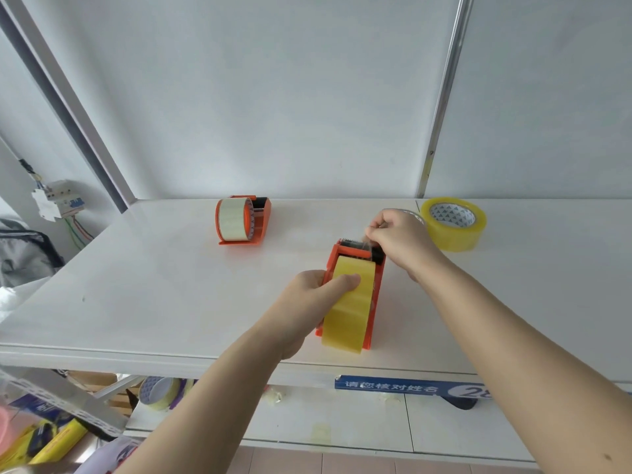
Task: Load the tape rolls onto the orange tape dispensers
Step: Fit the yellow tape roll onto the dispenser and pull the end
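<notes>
- Head view: left hand [309, 299] clamps the yellow tape roll [349, 306] in the near orange plastic dispenser [375, 292] on the white counter [154, 285].
- Right hand [398, 239] pinches the thin, sticky, flimsy tape end at the toothed blade [352, 241]; best held by its edges.

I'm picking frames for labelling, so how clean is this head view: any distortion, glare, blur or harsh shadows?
Head view: wide-angle bending shows in the shelf edge and the slanted wall posts; lighting is soft and even, with faint shadows and no strong glare; the near dispenser, far dispenser and loose tape roll are fairly sharp; fingertips of the right hand look slightly smeared.
</notes>
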